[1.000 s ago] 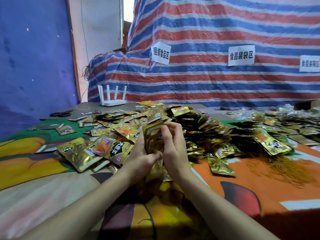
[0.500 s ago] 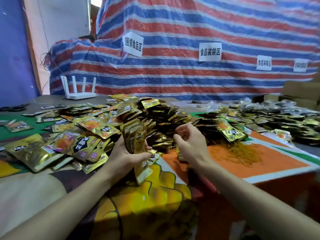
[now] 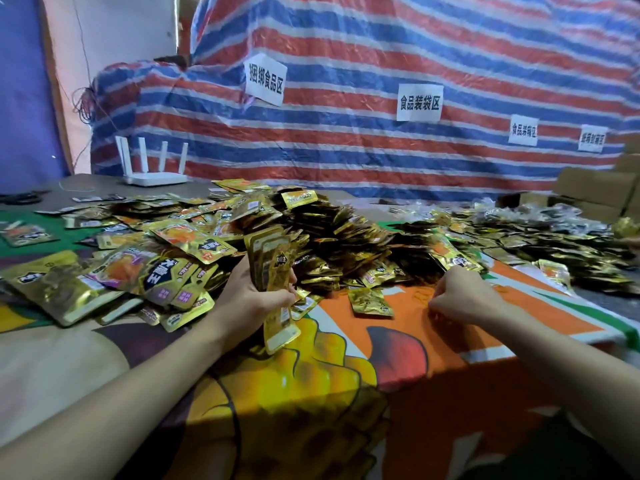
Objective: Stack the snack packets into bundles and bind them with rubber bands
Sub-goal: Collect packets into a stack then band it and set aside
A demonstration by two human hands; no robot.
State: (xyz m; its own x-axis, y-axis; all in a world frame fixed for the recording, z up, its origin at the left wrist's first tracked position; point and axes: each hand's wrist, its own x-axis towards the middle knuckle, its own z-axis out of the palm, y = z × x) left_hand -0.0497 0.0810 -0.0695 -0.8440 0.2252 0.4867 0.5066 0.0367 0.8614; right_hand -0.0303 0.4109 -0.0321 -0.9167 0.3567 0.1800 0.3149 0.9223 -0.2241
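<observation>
Bundle in hand, band next.
Gripping the upright stack of snack packets [image 3: 275, 271] in the left hand [image 3: 249, 301]; right hand [image 3: 462, 296] curled on the rubber bands [image 3: 424, 295], unclear whether pinching one. Could fan and slip under a loose squeeze. Beyond: cloth-covered counter [image 3: 450, 344], heaped loose packets [image 3: 332, 237], striped tarp [image 3: 346, 150].

My left hand [image 3: 249, 299] holds a stack of packets [image 3: 275, 271] upright just before the heap of packets [image 3: 332, 237], with my right hand [image 3: 460, 296] off to its right, low over the cloth [image 3: 450, 362]. Behind the heap, the router [image 3: 152, 174] stands far left and the tarp [image 3: 346, 150] hangs beyond.
</observation>
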